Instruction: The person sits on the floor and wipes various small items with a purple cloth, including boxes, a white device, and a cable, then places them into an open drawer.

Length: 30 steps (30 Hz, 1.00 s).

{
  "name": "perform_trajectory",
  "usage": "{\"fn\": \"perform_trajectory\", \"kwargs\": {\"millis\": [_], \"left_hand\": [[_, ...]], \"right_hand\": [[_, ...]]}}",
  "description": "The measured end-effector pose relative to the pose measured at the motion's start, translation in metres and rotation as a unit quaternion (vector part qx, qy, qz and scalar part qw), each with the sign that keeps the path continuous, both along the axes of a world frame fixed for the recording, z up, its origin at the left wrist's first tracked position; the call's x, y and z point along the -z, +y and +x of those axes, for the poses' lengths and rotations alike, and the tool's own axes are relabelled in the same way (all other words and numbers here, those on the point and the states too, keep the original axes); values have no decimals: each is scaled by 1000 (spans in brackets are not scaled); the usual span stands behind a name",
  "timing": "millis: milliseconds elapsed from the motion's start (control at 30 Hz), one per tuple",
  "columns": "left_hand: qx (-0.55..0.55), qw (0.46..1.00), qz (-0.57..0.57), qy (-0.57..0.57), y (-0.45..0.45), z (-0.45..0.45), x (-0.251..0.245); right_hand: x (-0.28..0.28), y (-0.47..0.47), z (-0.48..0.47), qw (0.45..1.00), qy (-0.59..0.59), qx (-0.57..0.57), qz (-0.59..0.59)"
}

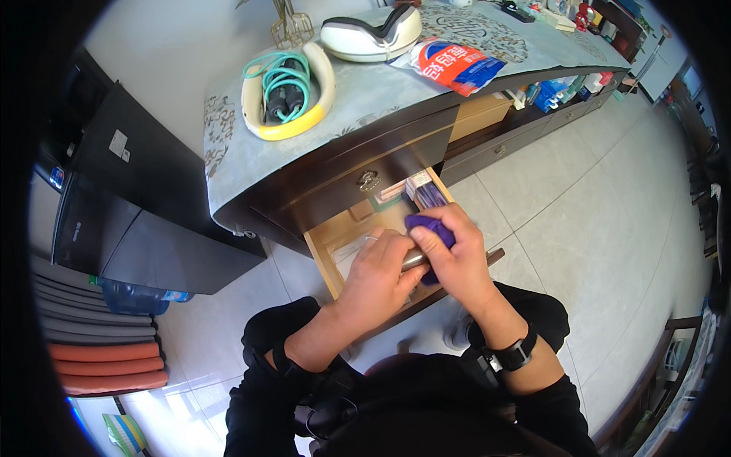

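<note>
Above a pulled-out wooden drawer (321, 251), my left hand (380, 277) holds a small silvery object (413, 260), most of it hidden by the fingers. My right hand (460, 251) grips a bunched purple cloth (432, 227) against the right end of that object. The two hands almost touch. Inside the drawer lie small boxes (425, 191) at the back right, a brown block (360, 211) and a flat white paper or packet (348, 255) at the left.
On the cabinet top (354, 100) are a teal-corded jump rope (285, 91) in a cream and yellow holder, a white massager-like device (371, 37) and a red-blue packet (457, 63). A dark appliance (154, 188) stands left, with a blue water bottle (137, 297) below.
</note>
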<state>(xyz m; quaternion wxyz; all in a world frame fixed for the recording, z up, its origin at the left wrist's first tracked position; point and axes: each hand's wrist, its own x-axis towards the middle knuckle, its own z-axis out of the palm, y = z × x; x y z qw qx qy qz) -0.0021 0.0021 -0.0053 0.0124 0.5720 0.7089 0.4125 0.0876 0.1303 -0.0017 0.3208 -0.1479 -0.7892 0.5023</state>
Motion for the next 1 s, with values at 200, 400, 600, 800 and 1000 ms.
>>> {"fn": "perform_trajectory", "kwargs": {"millis": [200,400,600,800,1000], "left_hand": [[-25,870,5,-493,0,11,18],[-257,560,75,-784,11,16,67],[-314,638,-6,-703,1,-27,155],[-388,785,-23,-482,-4,-98,276],[-435,793,38,-425,9,-157,356]], "right_hand": [[22,-9,-3,900,-8,16,-437],[69,-42,-1,992,-128,9,5],[44,-7,29,963,-121,-41,-236],[7,21,54,921,-73,10,-383],[10,30,55,912,-118,22,-391]]}}
